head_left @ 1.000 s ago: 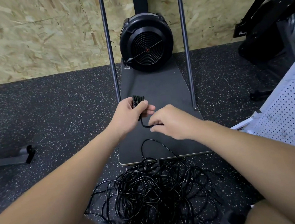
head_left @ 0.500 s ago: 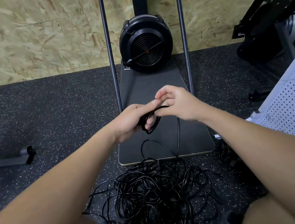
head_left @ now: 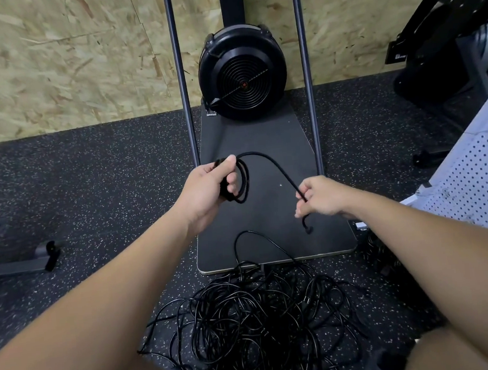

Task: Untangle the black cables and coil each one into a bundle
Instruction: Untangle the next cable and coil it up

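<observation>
My left hand (head_left: 207, 188) grips a small coil of black cable (head_left: 244, 182), thumb on top, above the dark platform. From the coil a free length of cable (head_left: 276, 167) arches right and down to my right hand (head_left: 323, 197), which pinches it near its end. The cable's tip (head_left: 308, 230) hangs just below that hand. A large tangle of black cables (head_left: 254, 319) lies on the speckled floor between my knees, one loop rising onto the platform edge.
A black fan-wheel machine (head_left: 242, 73) stands on a dark platform (head_left: 265, 135) with two upright poles (head_left: 184, 101). A white perforated panel (head_left: 477, 164) is at right, black equipment (head_left: 444, 58) behind it, a metal foot (head_left: 28, 259) at left. An OSB wall is behind.
My hands have drawn apart: the right hand slid right and down along the cable to near its end. The left hand rose slightly, keeping the coil.
</observation>
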`<state>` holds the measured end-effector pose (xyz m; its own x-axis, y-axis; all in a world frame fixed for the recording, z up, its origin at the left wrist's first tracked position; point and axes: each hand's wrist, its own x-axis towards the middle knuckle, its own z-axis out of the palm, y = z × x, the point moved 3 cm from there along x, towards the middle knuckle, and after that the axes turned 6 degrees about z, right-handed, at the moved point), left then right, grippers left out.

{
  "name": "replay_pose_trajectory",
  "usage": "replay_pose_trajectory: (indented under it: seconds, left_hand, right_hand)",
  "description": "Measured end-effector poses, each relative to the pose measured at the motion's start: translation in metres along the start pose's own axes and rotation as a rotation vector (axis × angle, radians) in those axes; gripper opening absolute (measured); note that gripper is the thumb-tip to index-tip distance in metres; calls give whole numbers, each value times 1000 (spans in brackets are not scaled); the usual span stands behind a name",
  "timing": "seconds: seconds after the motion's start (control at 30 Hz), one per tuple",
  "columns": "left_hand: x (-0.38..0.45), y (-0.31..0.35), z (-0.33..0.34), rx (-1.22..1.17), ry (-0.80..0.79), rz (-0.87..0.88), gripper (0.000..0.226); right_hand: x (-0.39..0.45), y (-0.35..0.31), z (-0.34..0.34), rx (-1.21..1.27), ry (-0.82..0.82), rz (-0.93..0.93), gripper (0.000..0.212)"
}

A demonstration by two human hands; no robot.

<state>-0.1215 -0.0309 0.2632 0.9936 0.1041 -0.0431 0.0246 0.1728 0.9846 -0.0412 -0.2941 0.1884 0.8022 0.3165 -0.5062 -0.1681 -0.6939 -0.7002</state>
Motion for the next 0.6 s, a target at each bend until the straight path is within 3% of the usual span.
replay_pose_trajectory:
  seconds: [0.13, 0.23, 0.3, 0.37, 0.47, 0.53, 0.6]
  left_hand:
    - [6, -3, -19, -48, 184, 13, 29]
    - [9, -6, -30, -55, 304, 13, 27]
    - [10, -6, -35, -19, 330, 18, 27]
    - [12, -7, -38, 45, 300, 21, 26]
    - [13, -11, -30, 90, 218, 23, 19]
    - [8, -10, -19, 175, 143, 47, 12]
    - [4, -12, -11, 240, 73, 48, 13]
  right_hand:
    - [-8, -9, -4, 328, 30, -49, 34]
    - [-7, -21, -9, 431, 187, -142, 19]
    - [-4, -29, -10, 188, 328, -229, 14]
    - [-7, -41, -4, -220, 418, -335, 18]
    - [-24, -63, 19, -648, 265, -437, 19]
    - [-37, -76, 36, -788, 118, -507, 23]
    - [-47, -87, 46, -837, 73, -579, 24]
